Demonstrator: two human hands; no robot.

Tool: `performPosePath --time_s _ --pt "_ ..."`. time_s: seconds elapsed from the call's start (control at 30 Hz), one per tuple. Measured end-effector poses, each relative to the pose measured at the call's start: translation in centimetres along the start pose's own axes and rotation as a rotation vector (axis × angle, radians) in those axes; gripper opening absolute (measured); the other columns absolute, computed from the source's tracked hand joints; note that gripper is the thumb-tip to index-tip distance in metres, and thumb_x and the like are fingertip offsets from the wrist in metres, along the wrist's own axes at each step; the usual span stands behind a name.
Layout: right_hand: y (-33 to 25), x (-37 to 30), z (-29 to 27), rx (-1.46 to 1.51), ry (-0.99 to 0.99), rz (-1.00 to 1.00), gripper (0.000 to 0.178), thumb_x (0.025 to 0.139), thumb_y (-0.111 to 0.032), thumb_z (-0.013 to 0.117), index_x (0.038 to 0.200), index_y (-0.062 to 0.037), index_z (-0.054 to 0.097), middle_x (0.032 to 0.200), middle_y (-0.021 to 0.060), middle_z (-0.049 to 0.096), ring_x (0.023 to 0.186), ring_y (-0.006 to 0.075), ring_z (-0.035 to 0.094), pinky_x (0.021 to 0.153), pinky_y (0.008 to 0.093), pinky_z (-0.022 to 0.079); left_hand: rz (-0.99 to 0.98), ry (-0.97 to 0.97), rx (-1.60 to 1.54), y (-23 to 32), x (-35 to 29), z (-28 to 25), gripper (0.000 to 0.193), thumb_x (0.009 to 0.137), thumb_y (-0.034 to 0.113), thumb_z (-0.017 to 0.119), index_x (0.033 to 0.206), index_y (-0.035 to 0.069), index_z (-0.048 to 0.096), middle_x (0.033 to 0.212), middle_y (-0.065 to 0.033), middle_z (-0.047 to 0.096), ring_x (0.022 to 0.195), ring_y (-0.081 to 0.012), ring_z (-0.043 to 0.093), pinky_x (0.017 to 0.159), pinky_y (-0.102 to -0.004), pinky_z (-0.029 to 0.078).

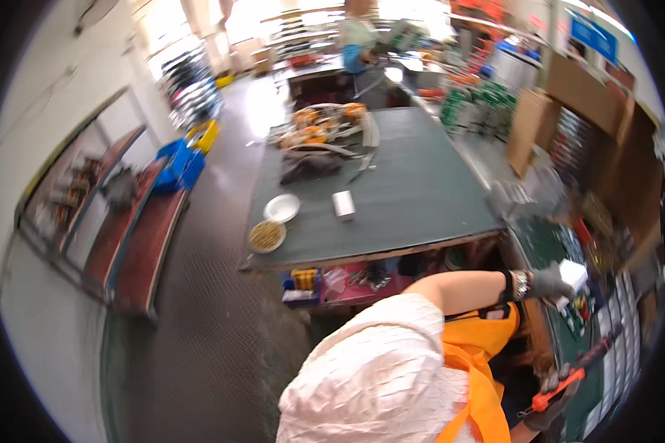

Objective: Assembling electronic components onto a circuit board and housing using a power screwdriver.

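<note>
The left hand (547, 282), in a gray glove, has its fingers curled around a white box (573, 273), held up over a green workbench (528, 235) at the right. A watch (522, 285) sits on that wrist. The right hand (556, 410), gloved too, is lower down and wrapped around an orange and black tool (575, 375) shaped like a power screwdriver; its fingers are a bit blurry. Little parts (580, 311) lie on the bench near the white box. Past the left arm is a big green table (421, 177). On it are a small white carton (343, 204), a white bowl (281, 208), a bowl of tan bits (267, 236) touching it or just beside it, and a messy orange and white pile (325, 124). Farther left, blue bins (177, 165) sit on a red-brown shelf (135, 251). Another person (358, 46) stands far back.
</note>
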State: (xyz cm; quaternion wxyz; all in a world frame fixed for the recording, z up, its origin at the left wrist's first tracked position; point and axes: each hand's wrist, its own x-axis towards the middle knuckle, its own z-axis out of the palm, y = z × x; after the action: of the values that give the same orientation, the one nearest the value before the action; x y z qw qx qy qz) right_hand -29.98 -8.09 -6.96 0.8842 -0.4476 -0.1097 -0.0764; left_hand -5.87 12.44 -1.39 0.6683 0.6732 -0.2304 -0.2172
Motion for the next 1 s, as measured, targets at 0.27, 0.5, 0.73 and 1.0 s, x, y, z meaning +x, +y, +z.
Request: performPosePath --time_s 0.27,0.5,0.73,1.0 --pt "-0.8 -1.3 5.8 0.01 0.49 -0.062 0.055 0.082 -0.034 0.071 0.12 -0.0047 0.044 0.087 0.0038 0.051 0.063 0.011 0.056 0.052 0.0268 0.05 0.074 -0.16 0.025 3.6 4.1 -3.9 0.05 0.09 0.029 0.071 0.114 -0.004 0.043 0.102 -0.0102 0.062 0.087 -0.0137 0.061 0.075 -0.0305 0.054" --pt "-1.3 -1.9 3.9 0.02 0.654 -0.067 0.059 0.079 -0.028 0.073 0.126 -0.0059 0.044 0.089 0.0053 0.055 0.063 0.0125 0.059 0.055 0.0273 0.053 0.564 -0.127 1.208 4.4 9.9 2.3 0.11 0.063 0.065 0.078 0.138 -0.002 0.033 0.125 -0.0176 0.05 0.118 -0.0347 0.05 0.1 -0.0448 0.041" --pt "-1.4 -1.8 2.3 0.056 0.733 0.02 0.066 0.071 -0.025 0.077 0.125 -0.0056 0.044 0.088 0.0058 0.056 0.062 0.0141 0.061 0.054 0.0278 0.053 0.648 -0.168 1.59 2.6 9.0 5.6 0.121 0.043 0.066 0.082 0.139 0.009 0.036 0.128 -0.0131 0.046 0.119 -0.0333 0.047 0.102 -0.0471 0.037" --pt "-1.5 -0.4 1.3 0.066 0.747 0.119 0.071 0.068 -0.019 0.073 0.129 -0.0053 0.039 0.087 0.0061 0.056 0.061 0.0161 0.06 0.055 0.0308 0.054 0.706 -0.115 1.613 0.4 8.7 6.5 0.121 0.039 0.068 0.08 0.138 0.01 0.039 0.122 -0.0103 0.049 0.11 -0.0312 0.051 0.094 -0.047 0.042"
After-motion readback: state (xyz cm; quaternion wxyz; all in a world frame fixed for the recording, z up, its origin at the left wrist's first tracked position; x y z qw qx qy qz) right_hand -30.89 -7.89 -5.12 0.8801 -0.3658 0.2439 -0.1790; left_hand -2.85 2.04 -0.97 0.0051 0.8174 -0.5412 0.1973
